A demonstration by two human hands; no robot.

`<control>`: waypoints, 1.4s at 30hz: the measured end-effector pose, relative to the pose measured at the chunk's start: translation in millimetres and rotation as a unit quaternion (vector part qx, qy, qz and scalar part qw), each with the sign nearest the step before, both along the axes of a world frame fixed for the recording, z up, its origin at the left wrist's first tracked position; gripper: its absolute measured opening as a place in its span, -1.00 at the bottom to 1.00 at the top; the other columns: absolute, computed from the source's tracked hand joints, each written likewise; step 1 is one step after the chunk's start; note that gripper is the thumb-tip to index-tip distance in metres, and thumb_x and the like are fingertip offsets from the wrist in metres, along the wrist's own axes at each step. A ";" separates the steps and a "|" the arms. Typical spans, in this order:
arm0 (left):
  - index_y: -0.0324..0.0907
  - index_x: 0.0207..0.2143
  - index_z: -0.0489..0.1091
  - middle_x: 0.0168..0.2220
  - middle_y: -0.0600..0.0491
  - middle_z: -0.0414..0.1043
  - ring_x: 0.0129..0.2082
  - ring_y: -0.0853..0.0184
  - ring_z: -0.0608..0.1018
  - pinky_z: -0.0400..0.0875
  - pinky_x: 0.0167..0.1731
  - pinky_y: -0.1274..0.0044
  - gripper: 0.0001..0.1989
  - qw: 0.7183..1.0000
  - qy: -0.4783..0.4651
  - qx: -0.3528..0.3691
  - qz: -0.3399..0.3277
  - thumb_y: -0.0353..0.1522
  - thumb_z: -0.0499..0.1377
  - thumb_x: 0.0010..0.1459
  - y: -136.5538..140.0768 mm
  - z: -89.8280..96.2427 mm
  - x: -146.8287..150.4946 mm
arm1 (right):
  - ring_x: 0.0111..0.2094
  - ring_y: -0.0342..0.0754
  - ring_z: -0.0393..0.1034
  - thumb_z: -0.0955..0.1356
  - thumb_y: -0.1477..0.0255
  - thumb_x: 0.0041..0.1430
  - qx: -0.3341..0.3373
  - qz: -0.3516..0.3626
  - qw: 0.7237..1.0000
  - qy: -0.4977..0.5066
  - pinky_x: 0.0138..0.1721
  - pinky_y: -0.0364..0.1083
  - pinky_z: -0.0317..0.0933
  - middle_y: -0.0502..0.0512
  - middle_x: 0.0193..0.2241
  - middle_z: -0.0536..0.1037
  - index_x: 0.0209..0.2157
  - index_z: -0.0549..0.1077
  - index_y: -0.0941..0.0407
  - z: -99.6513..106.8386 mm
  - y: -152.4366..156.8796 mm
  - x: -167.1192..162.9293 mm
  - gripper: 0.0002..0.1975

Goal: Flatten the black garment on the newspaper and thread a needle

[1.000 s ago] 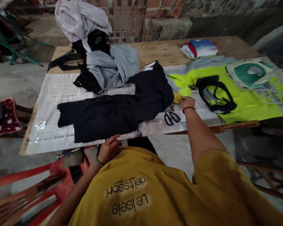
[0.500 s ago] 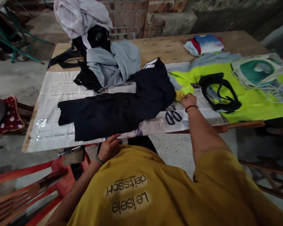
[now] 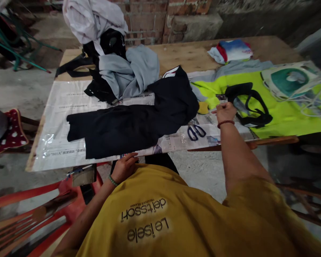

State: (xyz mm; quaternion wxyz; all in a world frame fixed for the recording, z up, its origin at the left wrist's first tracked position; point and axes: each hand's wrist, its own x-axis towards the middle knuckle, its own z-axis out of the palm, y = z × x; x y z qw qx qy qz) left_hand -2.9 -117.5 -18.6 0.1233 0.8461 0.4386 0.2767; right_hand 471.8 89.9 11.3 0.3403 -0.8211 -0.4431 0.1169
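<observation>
My left hand (image 3: 125, 167) rests at the table's near edge, fingers stretched out, just below a dark navy garment (image 3: 120, 126) spread over newspaper. Over the newspaper at the right, my right hand (image 3: 226, 112) is closed with fingertips together; whatever they may hold is too small to make out. To its left lies a small yellow piece (image 3: 203, 107) beside the navy garment. Dark-blue scissor handles (image 3: 196, 133) lie closer to me. Just right of that hand is a black strap-like loop (image 3: 259, 121) on a fluorescent yellow-green garment (image 3: 289, 123).
A white and green iron (image 3: 291, 80) with a pale cord sits at the right. Grey cloth (image 3: 131, 71), a black bag (image 3: 112, 43) and white cloth (image 3: 93, 18) are heaped at the back left. A folded garment (image 3: 234, 50) lies behind. A red chair (image 3: 56, 203) stands left.
My right hand has moved right, away from the yellow piece, which now shows more fully. My left hand and the navy garment stay nearly where they were.
</observation>
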 end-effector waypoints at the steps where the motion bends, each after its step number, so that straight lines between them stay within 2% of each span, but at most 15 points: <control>1: -0.19 -0.22 0.44 -0.10 -0.06 0.50 -0.22 0.36 0.58 0.53 -0.24 0.54 -0.77 1.000 0.002 0.002 0.000 -0.54 0.03 0.16 -0.7 -0.6 -0.3 | -0.49 -0.17 0.40 0.24 0.52 0.18 0.042 -0.030 0.997 0.051 -0.51 -0.19 0.17 0.22 -0.37 0.51 -0.31 0.37 0.22 6.3 -6.4 -3.1 -0.90; 4: -0.19 -0.22 0.44 -0.07 -0.07 0.48 -0.19 0.34 0.57 0.53 -0.22 0.52 -0.76 1.000 0.000 -0.005 0.000 -0.53 0.03 0.17 -2.1 -1.7 -0.3 | -0.52 -0.20 0.36 0.31 0.53 0.11 0.178 -0.079 0.957 0.217 -0.53 -0.20 0.17 0.08 -0.43 0.48 -0.40 0.32 0.14 26.3 -32.9 -18.4 -0.96; 6: -0.18 -0.21 0.45 -0.03 -0.09 0.46 -0.12 0.32 0.55 0.53 -0.18 0.49 -0.76 0.999 -0.023 -0.023 0.007 -0.52 0.02 0.19 -1.2 -0.1 1.4 | -0.58 -0.21 0.33 0.32 0.56 0.06 0.241 -0.049 0.914 0.322 -0.56 -0.19 0.17 0.00 -0.49 0.45 -0.45 0.31 0.11 39.1 -56.3 -35.2 -0.91; 8: -0.19 -0.20 0.45 -0.01 -0.11 0.43 -0.07 0.30 0.52 0.51 -0.14 0.45 -0.78 0.996 -0.071 -0.046 0.019 -0.49 0.03 0.20 1.8 5.4 5.2 | -0.60 -0.20 0.34 0.34 0.54 0.01 0.268 0.025 0.866 0.421 -0.55 -0.16 0.21 -0.02 -0.48 0.48 -0.47 0.33 0.11 50.1 -82.4 -58.8 -0.92; 10: -0.20 -0.20 0.45 -0.01 -0.13 0.42 -0.12 0.31 0.54 0.52 -0.19 0.48 -0.80 0.986 -0.139 -0.079 0.040 -0.45 0.05 0.21 6.2 15.7 11.3 | -0.59 -0.19 0.37 0.41 0.48 -0.06 0.248 0.103 0.830 0.489 -0.52 -0.14 0.25 -0.03 -0.46 0.51 -0.47 0.39 0.12 58.1 -108.5 -89.9 -0.89; 12: -0.20 -0.17 0.44 -0.03 -0.12 0.42 -0.31 0.39 0.55 0.52 -0.36 0.55 -0.81 0.966 -0.214 -0.129 0.061 -0.39 0.07 0.22 10.3 30.5 19.3 | -0.55 -0.18 0.40 0.46 0.41 -0.09 0.203 0.172 0.805 0.530 -0.50 -0.14 0.27 -0.04 -0.42 0.54 -0.45 0.44 0.11 62.4 -132.6 -126.9 -0.85; 16: -0.22 -0.06 0.38 -0.26 -0.03 0.50 -0.53 0.49 0.48 0.40 -0.56 0.64 -0.73 0.911 -0.332 -0.237 0.063 -0.31 0.07 0.24 10.3 62.6 36.2 | -0.57 -0.20 0.37 0.47 0.35 -0.06 0.118 0.245 0.785 0.557 -0.54 -0.15 0.23 -0.05 -0.40 0.56 -0.48 0.50 0.05 59.2 -170.5 -201.9 -0.90; 19: -0.24 -0.07 0.37 -0.31 -0.02 0.48 -0.54 0.51 0.46 0.40 -0.54 0.65 -0.71 0.889 -0.373 -0.261 0.046 -0.27 0.11 0.22 2.7 77.1 44.1 | -0.58 -0.19 0.34 0.45 0.35 -0.02 0.070 0.287 0.782 0.548 -0.55 -0.13 0.21 -0.04 -0.43 0.55 -0.43 0.53 0.02 49.3 -187.2 -240.5 -0.92; 23: -0.22 -0.16 0.43 -0.27 0.00 0.44 -0.54 0.53 0.42 0.40 -0.50 0.64 -0.76 0.904 -0.363 -0.218 0.054 -0.26 0.15 0.19 -7.3 80.2 43.5 | -0.57 -0.18 0.35 0.44 0.33 0.01 0.037 0.345 0.787 0.510 -0.54 -0.14 0.21 -0.06 -0.48 0.51 -0.43 0.53 0.02 37.9 -194.7 -262.5 -0.93; 27: -0.22 -0.32 0.45 -0.37 0.04 0.41 -0.50 0.50 0.42 0.37 -0.51 0.64 -0.84 0.925 -0.331 -0.170 0.081 -0.32 0.14 0.21 -9.5 75.3 38.1 | -0.56 -0.18 0.35 0.43 0.29 0.02 0.015 0.375 0.792 0.482 -0.51 -0.13 0.25 -0.07 -0.46 0.49 -0.43 0.50 0.02 38.6 -197.2 -270.3 -0.89; 31: -0.21 -0.35 0.41 -0.42 0.08 0.37 -0.47 0.48 0.43 0.36 -0.46 0.63 -0.87 0.947 -0.270 -0.138 0.108 -0.37 0.11 0.22 -9.2 71.4 35.1 | -0.54 -0.19 0.36 0.40 0.29 0.04 -0.016 0.384 0.806 0.451 -0.46 -0.13 0.28 -0.06 -0.50 0.46 -0.41 0.46 0.07 39.5 -199.9 -274.5 -0.85; 35: -0.20 -0.36 0.37 -0.41 0.08 0.36 -0.44 0.47 0.44 0.37 -0.43 0.62 -0.86 0.964 -0.218 -0.079 0.131 -0.39 0.07 0.25 -7.6 73.6 27.4 | -0.62 -0.24 0.29 0.38 0.37 -0.02 -0.103 0.408 0.807 0.415 -0.58 -0.18 0.24 -0.05 -0.43 0.45 -0.27 0.43 0.09 31.5 -195.9 -261.8 -0.78; 38: -0.20 -0.35 0.36 -0.39 0.07 0.37 -0.42 0.46 0.45 0.38 -0.39 0.61 -0.87 0.973 -0.176 -0.032 0.146 -0.41 0.05 0.26 -4.8 77.7 17.5 | -0.62 -0.23 0.30 0.32 0.44 0.00 -0.134 0.408 0.847 0.314 -0.55 -0.15 0.30 0.03 -0.32 0.47 -0.13 0.40 0.09 27.5 -187.4 -238.4 -0.67; 40: -0.21 -0.32 0.36 -0.36 0.05 0.38 -0.38 0.44 0.46 0.39 -0.34 0.60 -0.87 0.980 -0.135 0.000 0.147 -0.41 0.04 0.26 -2.9 79.4 11.5 | -0.57 -0.20 0.36 0.31 0.49 -0.02 -0.103 0.391 0.892 0.201 -0.42 -0.07 0.37 0.15 -0.11 0.44 -0.01 0.36 0.09 30.1 -182.2 -222.9 -0.55; 42: -0.21 -0.30 0.36 -0.33 0.03 0.40 -0.35 0.42 0.47 0.40 -0.31 0.59 -0.86 0.987 -0.075 0.022 0.139 -0.41 0.02 0.28 -1.0 80.0 8.1 | -0.54 -0.19 0.38 0.33 0.53 -0.04 -0.071 0.387 0.913 0.102 -0.30 0.00 0.39 0.25 0.06 0.34 0.09 0.29 0.09 37.2 -180.2 -214.1 -0.42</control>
